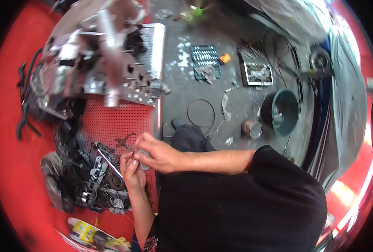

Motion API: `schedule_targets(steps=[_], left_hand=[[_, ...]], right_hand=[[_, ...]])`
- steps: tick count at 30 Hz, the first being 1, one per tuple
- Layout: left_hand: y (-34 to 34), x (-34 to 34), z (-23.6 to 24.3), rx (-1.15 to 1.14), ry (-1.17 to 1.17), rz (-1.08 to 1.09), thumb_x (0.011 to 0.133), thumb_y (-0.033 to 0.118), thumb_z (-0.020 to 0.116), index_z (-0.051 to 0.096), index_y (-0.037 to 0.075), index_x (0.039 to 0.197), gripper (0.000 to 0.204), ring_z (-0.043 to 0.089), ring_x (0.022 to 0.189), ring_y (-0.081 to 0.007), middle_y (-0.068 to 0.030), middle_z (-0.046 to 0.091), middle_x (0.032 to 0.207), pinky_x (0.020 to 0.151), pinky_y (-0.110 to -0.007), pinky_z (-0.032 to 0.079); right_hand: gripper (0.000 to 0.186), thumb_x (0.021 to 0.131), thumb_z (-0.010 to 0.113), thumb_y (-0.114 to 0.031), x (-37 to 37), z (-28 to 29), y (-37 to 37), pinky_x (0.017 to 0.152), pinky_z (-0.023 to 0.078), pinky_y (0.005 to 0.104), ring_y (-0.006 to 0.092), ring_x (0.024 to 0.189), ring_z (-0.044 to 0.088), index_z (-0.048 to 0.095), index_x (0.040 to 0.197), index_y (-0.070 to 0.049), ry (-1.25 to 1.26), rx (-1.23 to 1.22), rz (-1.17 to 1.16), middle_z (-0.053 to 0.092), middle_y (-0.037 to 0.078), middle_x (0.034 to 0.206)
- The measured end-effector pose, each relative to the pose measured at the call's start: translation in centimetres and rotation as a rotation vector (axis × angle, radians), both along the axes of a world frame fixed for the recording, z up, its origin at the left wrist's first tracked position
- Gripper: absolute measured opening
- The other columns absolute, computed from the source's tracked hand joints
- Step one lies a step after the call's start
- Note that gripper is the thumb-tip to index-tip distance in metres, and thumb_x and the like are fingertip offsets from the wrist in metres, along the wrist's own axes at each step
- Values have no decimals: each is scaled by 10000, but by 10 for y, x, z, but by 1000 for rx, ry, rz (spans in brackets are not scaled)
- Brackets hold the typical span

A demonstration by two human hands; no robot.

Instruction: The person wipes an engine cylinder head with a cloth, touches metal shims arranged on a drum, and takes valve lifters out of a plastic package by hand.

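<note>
My left hand (133,173) and my right hand (158,154) meet above the near edge of the red perforated bench (115,119). Fingers on both are pinched together around something small, too hidden to name. A bit of greyish material (144,154) shows between them. Close to my left hand runs a long chrome ratchet wrench (108,159); whether it touches that hand I cannot tell. Rust-coloured pliers (125,140) lie on the bench just beyond my fingers. Several metal parts and brackets (94,174) are heaped left of my left hand.
A large metal engine assembly (98,54) stands at the bench's far end. On the floor are an opened socket set (205,59), a tray of tools (258,74), a dark green bucket (284,112) and a can (252,128). A white container (83,231) holds bottles at lower left.
</note>
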State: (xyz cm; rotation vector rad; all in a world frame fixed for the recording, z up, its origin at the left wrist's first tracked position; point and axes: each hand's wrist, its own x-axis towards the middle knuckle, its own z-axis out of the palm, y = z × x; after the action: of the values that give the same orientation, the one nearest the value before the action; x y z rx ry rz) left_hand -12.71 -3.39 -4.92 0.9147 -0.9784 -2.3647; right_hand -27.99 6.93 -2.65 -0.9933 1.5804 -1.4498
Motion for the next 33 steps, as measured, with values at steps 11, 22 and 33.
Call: schedule_targets(steps=[11,22,33], left_hand=[[65,45,-1,224,56,-282,814,37,646,575,47,1044,241,618,963,-185,-97,654,1014,931,-329,486],[165,50,-2,293,207,-565,873,52,649,601,40,1027,162,654,933,-182,-95,685,1012,898,-326,511],[235,-60,-31,190,-33,-504,824,11,631,570,53,1045,233,627,857,-166,-46,658,954,818,-306,502]], right_hand=[[245,854,712,-132,108,-1,107,886,500,355,286,1052,588,659,1070,-29,72,-65,-414,532,120,1138],[179,894,670,-131,155,27,213,885,483,340,240,1049,588,665,1047,-38,175,55,-769,574,108,1118],[297,941,626,-230,20,-39,290,926,452,320,205,1044,585,601,1132,-4,-433,69,-1024,600,109,1085]])
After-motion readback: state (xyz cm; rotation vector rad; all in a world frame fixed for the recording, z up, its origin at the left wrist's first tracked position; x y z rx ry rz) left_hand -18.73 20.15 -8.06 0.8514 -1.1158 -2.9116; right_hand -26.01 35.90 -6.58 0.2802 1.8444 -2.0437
